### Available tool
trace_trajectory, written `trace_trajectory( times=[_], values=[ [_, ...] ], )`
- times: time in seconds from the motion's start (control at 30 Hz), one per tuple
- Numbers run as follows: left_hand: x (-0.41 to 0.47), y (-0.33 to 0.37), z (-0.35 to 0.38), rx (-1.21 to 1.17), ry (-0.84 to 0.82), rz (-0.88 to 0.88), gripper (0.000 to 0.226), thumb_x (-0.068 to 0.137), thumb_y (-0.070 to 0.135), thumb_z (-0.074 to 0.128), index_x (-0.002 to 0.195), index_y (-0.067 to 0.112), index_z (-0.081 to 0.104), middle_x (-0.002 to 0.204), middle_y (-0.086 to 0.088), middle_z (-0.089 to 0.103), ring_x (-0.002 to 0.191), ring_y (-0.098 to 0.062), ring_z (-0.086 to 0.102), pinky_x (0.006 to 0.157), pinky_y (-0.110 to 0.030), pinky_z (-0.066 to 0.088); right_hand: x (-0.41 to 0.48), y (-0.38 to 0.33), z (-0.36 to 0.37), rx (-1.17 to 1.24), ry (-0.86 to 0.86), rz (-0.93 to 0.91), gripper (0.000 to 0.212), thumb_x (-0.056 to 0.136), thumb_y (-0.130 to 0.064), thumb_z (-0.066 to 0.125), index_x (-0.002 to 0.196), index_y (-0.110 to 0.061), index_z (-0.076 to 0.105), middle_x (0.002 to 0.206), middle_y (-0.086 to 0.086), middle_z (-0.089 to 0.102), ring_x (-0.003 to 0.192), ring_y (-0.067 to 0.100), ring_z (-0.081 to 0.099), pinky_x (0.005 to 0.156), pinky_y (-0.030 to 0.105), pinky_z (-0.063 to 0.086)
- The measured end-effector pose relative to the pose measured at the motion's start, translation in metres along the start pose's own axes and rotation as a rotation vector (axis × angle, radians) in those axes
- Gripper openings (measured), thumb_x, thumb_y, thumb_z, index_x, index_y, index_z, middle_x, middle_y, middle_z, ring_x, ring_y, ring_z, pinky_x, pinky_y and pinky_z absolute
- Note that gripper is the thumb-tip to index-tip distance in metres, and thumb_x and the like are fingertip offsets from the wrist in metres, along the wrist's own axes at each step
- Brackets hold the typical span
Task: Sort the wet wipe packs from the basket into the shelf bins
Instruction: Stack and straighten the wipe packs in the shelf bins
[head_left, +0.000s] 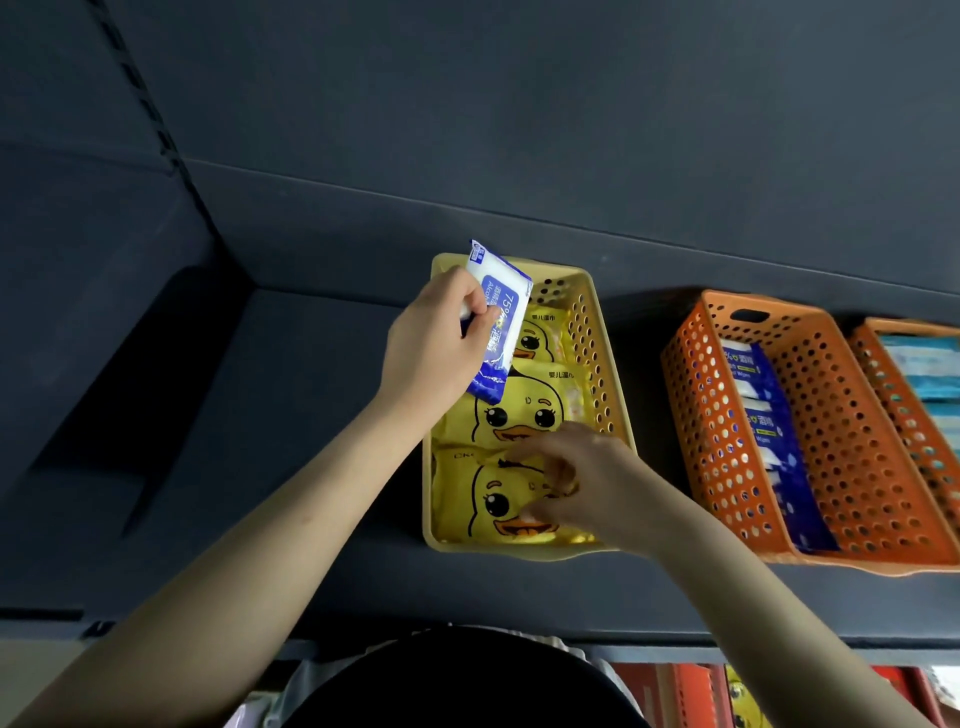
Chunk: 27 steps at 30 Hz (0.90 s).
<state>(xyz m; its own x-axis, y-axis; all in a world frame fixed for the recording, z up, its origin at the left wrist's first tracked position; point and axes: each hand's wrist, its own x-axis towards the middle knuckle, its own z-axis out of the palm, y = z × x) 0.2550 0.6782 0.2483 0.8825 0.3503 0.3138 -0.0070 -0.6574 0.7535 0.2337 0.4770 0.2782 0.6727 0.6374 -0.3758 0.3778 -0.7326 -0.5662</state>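
Observation:
A yellow perforated bin (597, 332) stands on the dark shelf and holds three yellow duck-print wipe packs (514, 410). My left hand (441, 338) grips a blue and white alcohol wipe pack (501, 312) above the bin's far left corner. My right hand (582, 483) reaches into the bin's near end, its curled fingers pinching the nearest duck pack (483, 499). To the right, an orange bin (841, 441) holds several blue alcohol wipe packs (763, 410) standing on edge.
A second orange bin (914, 405) with light blue packs sits at the far right edge. The dark shelf surface (291, 415) stretches left of the yellow bin. Below the shelf edge, red boxes and a duck pack (743, 696) show at the bottom right.

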Motion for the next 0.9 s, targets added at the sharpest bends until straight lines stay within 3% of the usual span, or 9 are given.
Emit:
trace_trajectory(
  times=[0.2, 0.33, 0.43, 0.57, 0.67, 0.73, 0.83, 0.9],
  values=[
    [-0.001, 0.001, 0.0, -0.015, 0.005, -0.009, 0.024, 0.093, 0.033, 0.061, 0.087, 0.018, 0.044, 0.091, 0.011, 0.058, 0.077, -0.005, 0.055, 0.051, -0.013, 0.034, 0.008, 0.001, -0.002, -0.016, -0.172, 0.076, 0.055, 0.079, -0.035, 0.078, 0.124, -0.037, 0.047, 0.086, -0.01, 0.054, 0.076, 0.002, 0.054, 0.061, 0.016, 0.038],
    [0.001, 0.002, -0.001, -0.067, 0.032, -0.026, 0.02, 0.092, 0.03, 0.061, 0.085, 0.019, 0.045, 0.084, 0.014, 0.054, 0.069, 0.0, 0.053, 0.053, -0.009, 0.03, 0.019, -0.013, -0.01, 0.047, -0.118, 0.055, 0.045, 0.081, -0.038, 0.075, 0.121, -0.031, 0.055, 0.089, -0.008, 0.06, 0.073, 0.004, 0.06, 0.061, 0.015, 0.046],
    [0.0, 0.005, -0.003, -0.165, 0.066, -0.073, 0.018, 0.092, 0.029, 0.061, 0.087, 0.023, 0.045, 0.078, 0.015, 0.054, 0.071, -0.002, 0.053, 0.056, -0.012, 0.034, 0.031, -0.028, 0.006, 0.119, -0.182, 0.008, 0.037, 0.082, -0.035, 0.075, 0.116, -0.026, 0.063, 0.078, -0.01, 0.06, 0.064, 0.004, 0.06, 0.06, 0.019, 0.046],
    [-0.001, 0.01, -0.011, -0.349, 0.02, -0.153, 0.019, 0.093, 0.027, 0.061, 0.106, 0.027, 0.048, 0.092, 0.014, 0.061, 0.08, -0.001, 0.061, 0.06, -0.021, 0.047, 0.034, -0.029, 0.012, 0.016, -0.228, -0.025, 0.044, 0.084, -0.033, 0.072, 0.126, -0.027, 0.061, 0.073, -0.015, 0.056, 0.064, -0.002, 0.052, 0.065, 0.017, 0.039],
    [0.001, 0.02, -0.02, -0.554, -0.025, -0.241, 0.042, 0.094, 0.019, 0.062, 0.129, 0.032, 0.043, 0.111, 0.006, 0.063, 0.092, -0.003, 0.066, 0.063, -0.02, 0.054, 0.024, -0.02, -0.006, 0.269, -0.282, 0.014, 0.053, 0.088, -0.025, 0.069, 0.138, -0.029, 0.051, 0.095, -0.009, 0.066, 0.073, 0.003, 0.065, 0.069, 0.018, 0.052],
    [0.002, 0.028, -0.026, -0.705, -0.046, -0.351, 0.056, 0.093, 0.014, 0.063, 0.137, 0.036, 0.037, 0.118, 0.004, 0.061, 0.096, -0.004, 0.067, 0.067, -0.019, 0.056, 0.012, -0.012, -0.019, 0.426, -0.156, 0.044, 0.05, 0.089, -0.022, 0.069, 0.135, -0.03, 0.053, 0.113, -0.004, 0.063, 0.086, 0.013, 0.07, 0.075, 0.024, 0.058],
    [-0.002, 0.04, -0.026, -0.803, -0.072, -0.462, 0.057, 0.09, 0.013, 0.067, 0.133, 0.037, 0.04, 0.116, 0.004, 0.063, 0.097, -0.008, 0.069, 0.073, -0.029, 0.059, -0.006, 0.004, -0.038, 0.645, 0.139, 0.02, 0.038, 0.09, -0.016, 0.066, 0.128, -0.019, 0.058, 0.11, 0.001, 0.067, 0.093, 0.014, 0.07, 0.075, 0.025, 0.058],
    [-0.007, 0.055, -0.019, -0.849, -0.072, -0.484, 0.049, 0.088, 0.013, 0.069, 0.126, 0.03, 0.043, 0.113, 0.0, 0.065, 0.096, -0.012, 0.07, 0.074, -0.031, 0.058, -0.017, 0.016, -0.05, 0.8, 0.255, 0.017, 0.037, 0.09, -0.022, 0.064, 0.127, -0.018, 0.058, 0.11, 0.002, 0.069, 0.098, 0.015, 0.069, 0.08, 0.029, 0.058]
  ],
)
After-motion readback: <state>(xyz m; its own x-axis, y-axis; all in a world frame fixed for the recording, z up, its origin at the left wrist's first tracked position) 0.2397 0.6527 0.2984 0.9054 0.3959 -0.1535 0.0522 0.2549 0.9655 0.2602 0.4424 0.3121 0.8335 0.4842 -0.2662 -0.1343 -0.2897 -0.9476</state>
